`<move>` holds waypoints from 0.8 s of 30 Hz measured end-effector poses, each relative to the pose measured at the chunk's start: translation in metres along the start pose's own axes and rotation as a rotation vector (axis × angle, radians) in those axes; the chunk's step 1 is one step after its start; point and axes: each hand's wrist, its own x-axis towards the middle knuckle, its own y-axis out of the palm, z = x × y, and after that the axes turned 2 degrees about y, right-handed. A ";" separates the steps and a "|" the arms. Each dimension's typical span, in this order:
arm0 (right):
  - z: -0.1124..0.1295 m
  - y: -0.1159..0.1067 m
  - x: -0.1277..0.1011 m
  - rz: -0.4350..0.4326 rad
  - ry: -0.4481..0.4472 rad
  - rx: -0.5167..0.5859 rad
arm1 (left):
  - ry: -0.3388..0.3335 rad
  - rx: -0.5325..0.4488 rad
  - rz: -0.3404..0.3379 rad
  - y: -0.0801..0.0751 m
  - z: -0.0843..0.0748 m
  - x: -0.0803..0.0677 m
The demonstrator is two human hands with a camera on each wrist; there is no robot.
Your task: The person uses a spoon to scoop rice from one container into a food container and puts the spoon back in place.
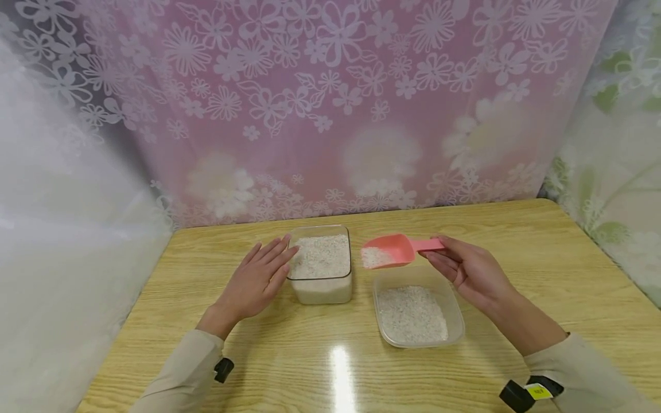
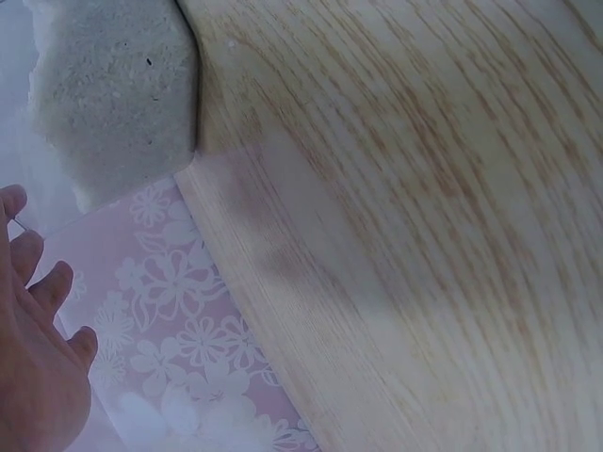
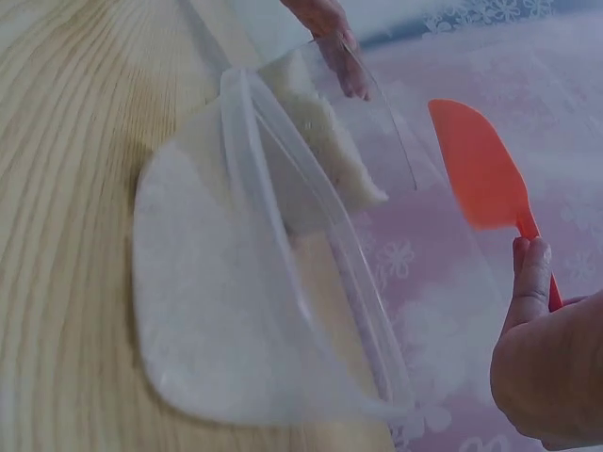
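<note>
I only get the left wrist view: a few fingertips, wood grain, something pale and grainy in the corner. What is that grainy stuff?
Observer: White grains like rice, filling a clear tub. The left hand rests flat against its side.
Operator: Is the other hand doing anything?
Observer: The right hand holds a pink scoop by its handle, with some grains in the bowl.
Operator: Where is the scoop?
Observer: In the air, above the far edge of a second, shallower container that has a layer of grains in it.
</note>
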 end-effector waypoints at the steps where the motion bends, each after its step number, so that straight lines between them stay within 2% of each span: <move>1: 0.001 -0.003 -0.002 0.002 0.001 0.000 | 0.001 -0.001 -0.001 0.000 0.000 0.000; 8: 0.010 -0.033 -0.017 0.032 0.005 0.004 | 0.008 0.003 -0.007 0.000 0.000 0.000; 14: 0.015 -0.055 -0.028 0.015 -0.014 -0.020 | 0.009 -0.002 -0.011 0.001 0.000 0.001; 24: 0.016 -0.071 -0.035 -0.035 -0.026 -0.071 | 0.010 -0.010 -0.014 0.000 -0.001 0.000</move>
